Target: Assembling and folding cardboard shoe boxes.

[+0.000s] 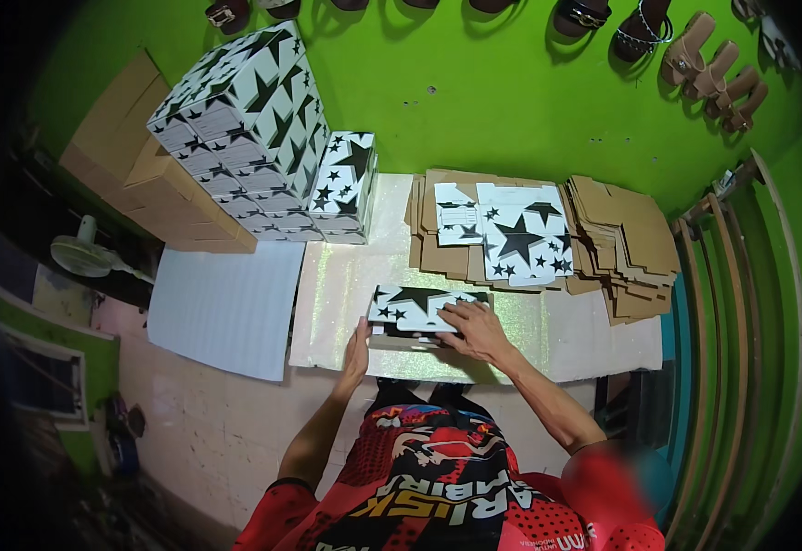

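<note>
Head view. Box (415, 310): flat cardboard piece, partly folded, white with black stars of mixed sizes, brown inner card showing along its near edge. It lies on the near middle of the table (346, 303), just ahead of the person's torso.

Left hand (358, 347): set edge-on against the box's left near corner, fingers straight and pointing far, touching the card rather than closed around it.

Right hand (476, 331): laid palm down on the box's right half, fingers spread wide and pressing flat; no clasp.

Table: pale, glittery top, spanning the middle of the scene.

Flat blanks (515, 241): star-printed sheets stacked on brown card, far right of the box, well apart from it.

Brown card stack (635, 248): fanned pile, right of the blanks, touching them.

Finished boxes (254, 129): tall pile of star-printed cartons at far left, one smaller column (346, 188) beside it on the table's far left corner.

White sheet (222, 308): corrugated, left of the table.

Green wall (511, 101): far side, with sandals (708, 73) hung along the top.

Fan (84, 253): white, at left edge.
</note>
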A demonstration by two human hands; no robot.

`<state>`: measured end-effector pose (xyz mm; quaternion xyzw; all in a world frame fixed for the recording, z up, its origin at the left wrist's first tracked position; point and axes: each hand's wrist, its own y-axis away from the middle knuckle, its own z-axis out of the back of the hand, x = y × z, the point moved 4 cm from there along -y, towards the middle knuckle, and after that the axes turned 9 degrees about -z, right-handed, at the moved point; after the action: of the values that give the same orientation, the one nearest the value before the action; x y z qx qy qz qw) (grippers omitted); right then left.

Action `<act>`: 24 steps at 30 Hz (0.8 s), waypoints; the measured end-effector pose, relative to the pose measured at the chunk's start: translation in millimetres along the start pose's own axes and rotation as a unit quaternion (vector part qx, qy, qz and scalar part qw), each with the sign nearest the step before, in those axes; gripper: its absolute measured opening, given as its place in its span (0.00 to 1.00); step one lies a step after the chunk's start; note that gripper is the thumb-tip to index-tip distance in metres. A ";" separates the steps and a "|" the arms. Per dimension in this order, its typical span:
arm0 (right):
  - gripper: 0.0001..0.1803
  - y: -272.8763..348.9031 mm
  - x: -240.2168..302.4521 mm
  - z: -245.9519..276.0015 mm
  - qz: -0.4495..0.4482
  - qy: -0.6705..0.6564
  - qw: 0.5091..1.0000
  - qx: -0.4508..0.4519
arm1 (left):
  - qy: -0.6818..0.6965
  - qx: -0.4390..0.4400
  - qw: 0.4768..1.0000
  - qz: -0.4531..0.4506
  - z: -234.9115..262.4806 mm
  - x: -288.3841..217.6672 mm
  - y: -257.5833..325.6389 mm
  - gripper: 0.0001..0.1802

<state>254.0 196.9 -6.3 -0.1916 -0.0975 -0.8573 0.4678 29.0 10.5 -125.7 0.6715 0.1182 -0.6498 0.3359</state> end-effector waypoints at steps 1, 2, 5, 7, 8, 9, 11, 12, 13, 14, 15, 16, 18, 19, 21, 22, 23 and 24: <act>0.24 -6.7 8.0 15.4 0.014 -0.010 1.000 -0.017 | 0.025 -0.020 1.000 -0.003 0.6 -2.2 6.9 0.45; 0.22 -16.3 9.2 24.1 -0.011 -0.022 1.000 0.010 | 0.040 -0.012 0.998 -0.042 2.0 -3.0 10.0 0.43; 0.21 -46.0 4.0 41.3 -0.019 -0.037 0.997 -0.058 | 0.030 -0.008 0.992 -0.124 1.7 -11.1 12.9 0.38; 0.27 -65.0 -7.2 48.0 -0.008 -0.037 0.986 -0.165 | -0.008 0.002 0.995 -0.103 -0.3 -14.9 14.3 0.38; 0.29 -73.8 -13.5 47.5 -0.020 -0.009 0.979 -0.200 | -0.047 0.009 0.996 -0.080 -0.3 -13.5 14.6 0.39; 0.32 -80.9 -18.7 46.2 -0.031 0.018 0.971 -0.235 | -0.047 0.009 0.995 -0.082 -0.1 -14.4 14.2 0.39; 0.38 -93.2 -32.6 33.5 -0.087 0.056 0.968 -0.230 | -0.084 0.012 0.991 -0.104 2.7 -12.3 11.7 0.40; 0.40 -95.7 -40.2 27.5 -0.111 0.085 0.963 -0.231 | -0.101 -0.013 0.987 -0.126 2.3 -12.5 11.5 0.36; 0.43 -96.6 -53.3 15.1 -0.136 0.112 0.963 -0.204 | -0.102 -0.009 0.986 -0.130 1.7 -11.1 8.2 0.36; 0.44 -95.3 -58.2 5.1 -0.154 0.123 0.964 -0.178 | -0.124 -0.014 0.982 -0.141 5.2 -9.0 6.3 0.36; 0.45 -93.4 -63.9 -4.0 -0.173 0.134 0.964 -0.152 | -0.145 -0.017 0.977 -0.152 8.2 -7.9 2.4 0.35; 0.46 -90.1 -66.8 -12.0 -0.195 0.140 0.964 -0.112 | -0.161 -0.004 0.973 -0.164 10.7 -8.5 2.2 0.36; 0.44 -84.7 -75.3 -15.2 -0.217 0.114 0.960 -0.132 | -0.161 0.003 0.971 -0.177 13.6 -11.9 -7.0 0.35; 0.41 -82.6 -67.7 -9.6 -0.215 0.069 0.965 -0.131 | -0.161 -0.002 0.970 -0.181 19.3 -11.0 -5.5 0.34; 0.38 -67.9 -73.8 1.9 -0.209 -0.009 0.959 -0.191 | -0.209 0.011 0.955 -0.212 17.8 -26.1 -9.5 0.30; 0.35 -57.7 -69.6 8.3 -0.227 -0.051 0.955 -0.182 | -0.228 0.007 0.948 -0.224 21.3 -32.6 -8.6 0.29; 0.34 -41.4 -79.7 6.7 -0.238 -0.129 0.941 -0.205 | -0.231 0.022 0.946 -0.225 19.6 -39.2 -13.6 0.29; 0.33 -19.6 -87.6 3.7 -0.246 -0.206 0.920 -0.226 | -0.225 0.034 0.946 -0.231 15.3 -45.3 -17.2 0.29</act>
<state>281.3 275.8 -39.4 -0.4347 -0.0392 -0.8861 0.1558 0.8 26.7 -86.5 0.4729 0.1695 -0.8475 0.1715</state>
